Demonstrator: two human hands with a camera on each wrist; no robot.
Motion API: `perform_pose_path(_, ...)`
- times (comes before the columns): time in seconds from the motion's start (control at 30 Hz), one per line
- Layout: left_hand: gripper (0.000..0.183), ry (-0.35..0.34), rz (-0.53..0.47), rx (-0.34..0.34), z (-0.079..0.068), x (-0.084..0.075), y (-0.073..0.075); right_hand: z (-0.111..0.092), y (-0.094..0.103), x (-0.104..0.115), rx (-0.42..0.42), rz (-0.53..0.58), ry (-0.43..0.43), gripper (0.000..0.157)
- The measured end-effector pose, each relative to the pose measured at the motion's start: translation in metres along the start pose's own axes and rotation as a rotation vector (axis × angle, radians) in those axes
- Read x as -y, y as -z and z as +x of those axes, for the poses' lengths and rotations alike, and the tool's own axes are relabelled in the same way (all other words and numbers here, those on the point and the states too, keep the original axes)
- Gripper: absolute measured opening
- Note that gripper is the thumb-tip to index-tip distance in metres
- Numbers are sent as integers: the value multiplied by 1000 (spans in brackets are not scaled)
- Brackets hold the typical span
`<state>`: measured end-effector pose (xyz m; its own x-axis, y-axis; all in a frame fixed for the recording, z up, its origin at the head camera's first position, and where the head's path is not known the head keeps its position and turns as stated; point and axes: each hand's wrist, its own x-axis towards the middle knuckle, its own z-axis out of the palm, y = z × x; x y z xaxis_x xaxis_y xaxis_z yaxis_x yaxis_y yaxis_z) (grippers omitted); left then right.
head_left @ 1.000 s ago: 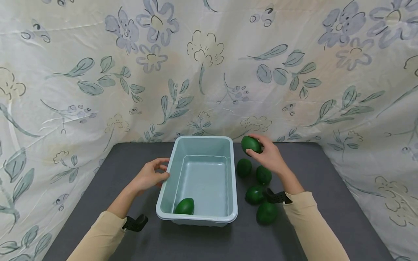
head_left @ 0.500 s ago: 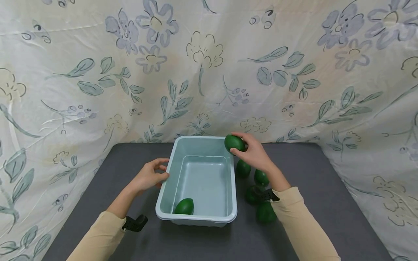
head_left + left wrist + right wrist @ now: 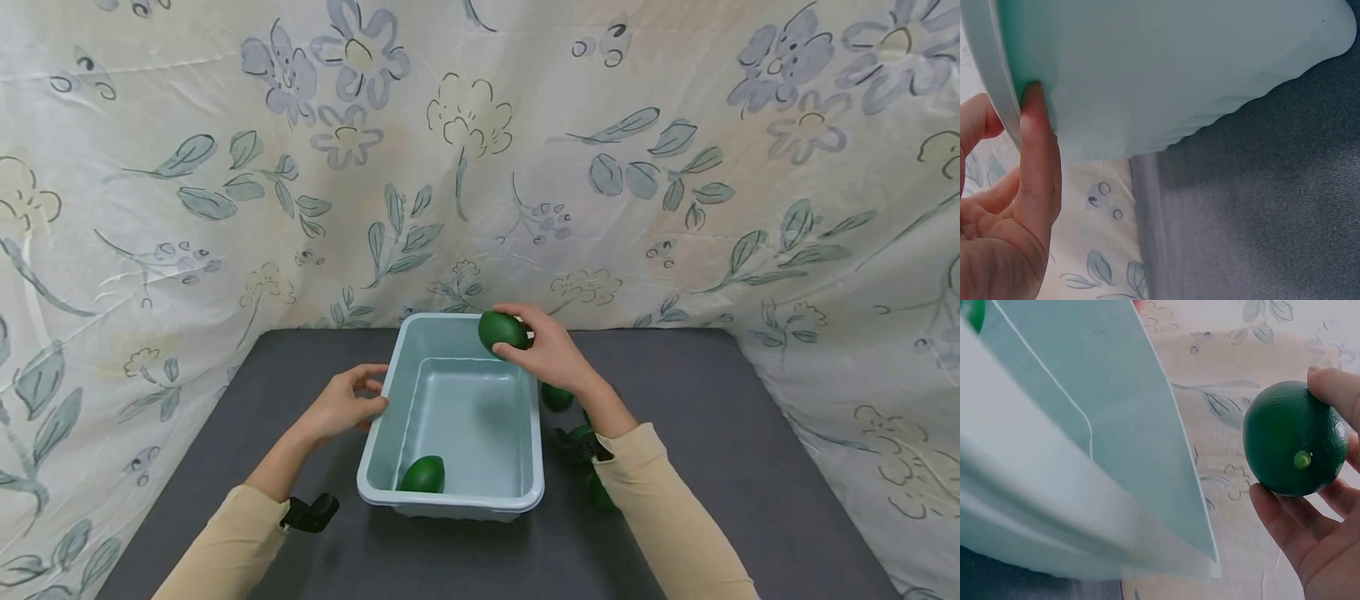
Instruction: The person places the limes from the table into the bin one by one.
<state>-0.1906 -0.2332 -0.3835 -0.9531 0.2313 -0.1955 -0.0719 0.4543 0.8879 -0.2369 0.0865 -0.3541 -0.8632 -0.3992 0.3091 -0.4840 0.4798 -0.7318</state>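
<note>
A light blue-green plastic bin [image 3: 465, 425] stands in the middle of the table. At its left rim my left hand [image 3: 341, 408] holds on with bent fingers; the left wrist view shows a fingertip [image 3: 1034, 103] against the outer wall under the rim. Over the bin's far right corner my right hand [image 3: 555, 354] grips a dark green avocado [image 3: 498, 332] between thumb and fingers, its pale stem nub showing in the right wrist view. Another avocado [image 3: 423, 475] lies inside the bin at the near left corner.
Right of the bin lie several more avocados [image 3: 557, 397] on the grey table [image 3: 697, 400], partly hidden under my right wrist and sleeve. A floral cloth [image 3: 465, 167] hangs behind the table. Each wrist wears a black strap with a camera [image 3: 309, 512].
My right hand has carried the avocado leftward, from beside the bin's right rim to over its far right corner. My left hand and the bin have stayed put.
</note>
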Motion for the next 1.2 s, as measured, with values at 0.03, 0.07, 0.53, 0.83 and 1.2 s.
perform_pose_path(0.03,57,0,1,0,0,0,0,1,-2,1,6,1,12,54)
perform_pose_path(0.07,57,-1,2,0,0,0,0,1,-3,2,11,3,20,54)
perform_pose_path(0.53,57,20,6,-17,1,0,-2,4,-23,12,77,98,50,53)
perform_pose_path(0.83,56,20,5,-19,1,0,-3,6,-33,18,112,149,28,53)
perform_pose_path(1.2,57,11,12,-24,-1,1,-4,5,-43,18,129,193,13,52)
